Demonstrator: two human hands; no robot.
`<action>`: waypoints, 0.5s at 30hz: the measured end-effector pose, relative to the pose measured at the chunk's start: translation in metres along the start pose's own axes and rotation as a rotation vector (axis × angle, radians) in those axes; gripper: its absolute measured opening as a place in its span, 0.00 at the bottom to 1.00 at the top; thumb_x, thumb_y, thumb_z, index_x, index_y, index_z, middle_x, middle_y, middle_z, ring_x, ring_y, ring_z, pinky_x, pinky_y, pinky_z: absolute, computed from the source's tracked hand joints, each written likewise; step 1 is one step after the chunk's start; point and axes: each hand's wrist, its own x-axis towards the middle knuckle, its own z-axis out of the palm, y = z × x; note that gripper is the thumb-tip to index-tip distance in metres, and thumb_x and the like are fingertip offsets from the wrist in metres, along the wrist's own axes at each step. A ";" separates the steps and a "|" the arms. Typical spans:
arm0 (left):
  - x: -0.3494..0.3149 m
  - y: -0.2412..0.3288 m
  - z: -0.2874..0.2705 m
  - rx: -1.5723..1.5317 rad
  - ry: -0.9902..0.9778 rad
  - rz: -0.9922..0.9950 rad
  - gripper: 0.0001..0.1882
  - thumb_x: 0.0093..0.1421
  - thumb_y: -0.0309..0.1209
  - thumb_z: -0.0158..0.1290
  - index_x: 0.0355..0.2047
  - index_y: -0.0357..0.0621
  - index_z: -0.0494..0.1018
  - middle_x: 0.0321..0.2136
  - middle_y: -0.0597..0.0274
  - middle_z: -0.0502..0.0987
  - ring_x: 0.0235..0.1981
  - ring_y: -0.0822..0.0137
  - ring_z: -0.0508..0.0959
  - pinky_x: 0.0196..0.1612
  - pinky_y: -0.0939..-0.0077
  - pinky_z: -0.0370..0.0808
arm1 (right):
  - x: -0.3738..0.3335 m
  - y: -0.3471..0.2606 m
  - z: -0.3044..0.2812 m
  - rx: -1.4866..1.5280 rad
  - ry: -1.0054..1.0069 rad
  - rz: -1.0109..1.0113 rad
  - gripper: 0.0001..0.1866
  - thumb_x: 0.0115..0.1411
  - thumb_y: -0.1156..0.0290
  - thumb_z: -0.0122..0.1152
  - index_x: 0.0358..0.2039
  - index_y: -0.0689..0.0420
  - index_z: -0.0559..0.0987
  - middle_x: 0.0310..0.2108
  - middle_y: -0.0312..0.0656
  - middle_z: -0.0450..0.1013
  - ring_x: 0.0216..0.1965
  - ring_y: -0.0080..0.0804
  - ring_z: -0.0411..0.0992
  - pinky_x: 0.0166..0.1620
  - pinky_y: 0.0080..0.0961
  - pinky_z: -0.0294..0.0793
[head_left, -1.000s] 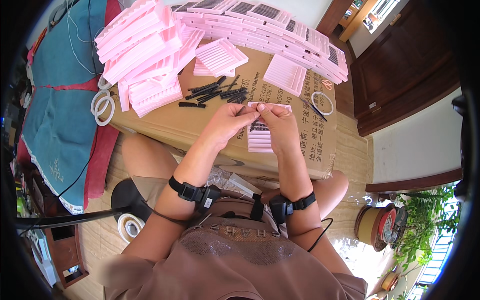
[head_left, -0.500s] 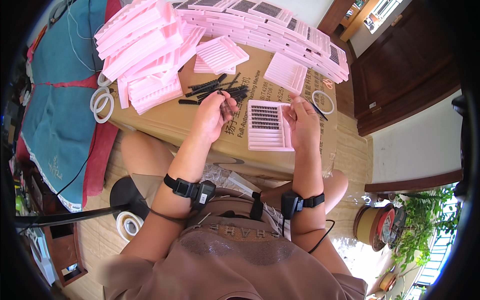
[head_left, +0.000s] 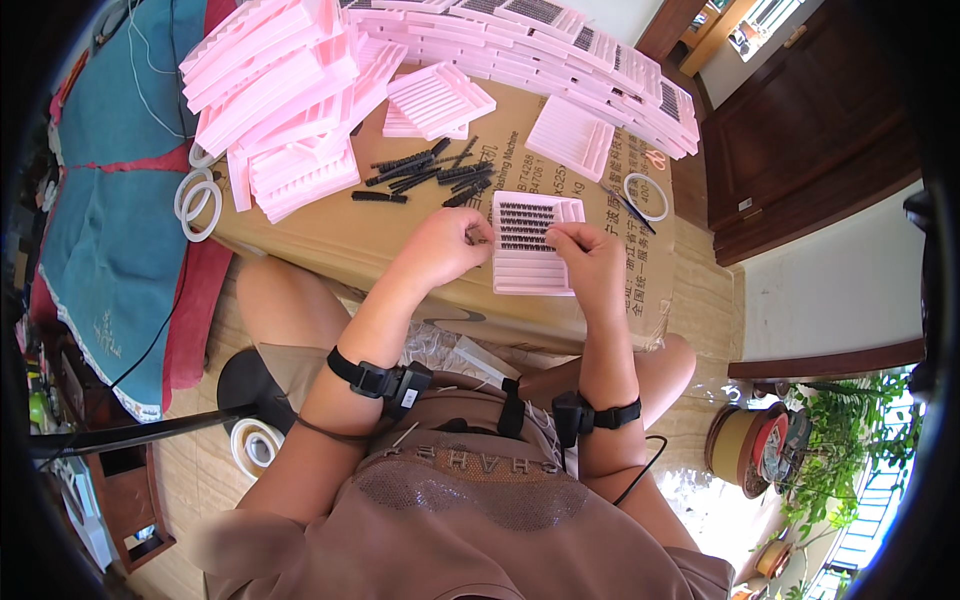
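In the head view, your pink tray [head_left: 530, 282] sits on the cardboard box [head_left: 375, 240], dark strips [head_left: 527, 228] in its upper grooves. Your right hand's [head_left: 597, 265] thumb and forefinger nearly meet at their ends, apparently adjusting them; that calls for light fingertips. Your left hand [head_left: 447, 246] curls; either grip's contents can't be told. Printing marks the box; letters cross your shirt [head_left: 470, 535].

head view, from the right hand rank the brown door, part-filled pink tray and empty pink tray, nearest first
1. Part-filled pink tray: just left of the right hand, partly under it.
2. Empty pink tray: farther ahead.
3. Brown door: far off, ahead and right.
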 end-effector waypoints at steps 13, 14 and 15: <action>0.009 -0.010 0.010 0.118 0.079 0.094 0.06 0.56 0.26 0.64 0.34 0.39 0.83 0.29 0.58 0.82 0.29 0.67 0.81 0.35 0.71 0.77 | -0.012 0.001 0.013 -0.665 0.056 -0.263 0.06 0.59 0.69 0.69 0.36 0.53 0.86 0.44 0.39 0.78 0.50 0.45 0.72 0.55 0.43 0.68; 0.008 -0.010 0.010 0.123 0.076 0.085 0.06 0.56 0.25 0.63 0.34 0.39 0.83 0.29 0.58 0.82 0.29 0.67 0.81 0.35 0.71 0.77 | -0.013 0.002 0.018 -0.604 -0.002 -0.160 0.05 0.57 0.67 0.70 0.33 0.51 0.87 0.52 0.38 0.74 0.59 0.49 0.64 0.61 0.50 0.58; 0.008 -0.010 0.010 0.131 0.076 0.084 0.05 0.56 0.25 0.63 0.34 0.39 0.83 0.28 0.58 0.83 0.29 0.66 0.81 0.35 0.71 0.77 | -0.015 0.002 0.024 -0.643 0.012 -0.166 0.05 0.57 0.66 0.70 0.32 0.51 0.87 0.53 0.38 0.74 0.59 0.49 0.64 0.61 0.51 0.58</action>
